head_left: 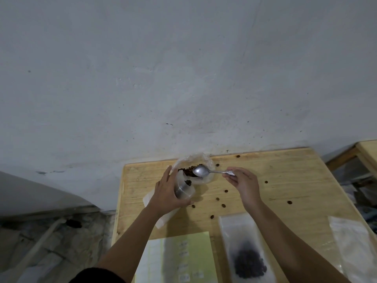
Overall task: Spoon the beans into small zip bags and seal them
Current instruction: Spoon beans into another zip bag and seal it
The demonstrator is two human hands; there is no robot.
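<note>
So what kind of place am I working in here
Probably a plain back room or storeroom used as a makeshift packing spot, not a kitchen. A bare, stained plaster wall backs a raw wooden table with loose beans scattered on it, a filled zip bag and a sheet of labels.

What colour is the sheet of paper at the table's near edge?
Pale yellow paper, clearest in the head view.

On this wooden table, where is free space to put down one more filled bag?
The widest bare patch lies on the table right of the right hand, beyond the filled zip bag; only stray beans dot it. It is crowded around the bean container, the left hand and the label sheet.
</note>
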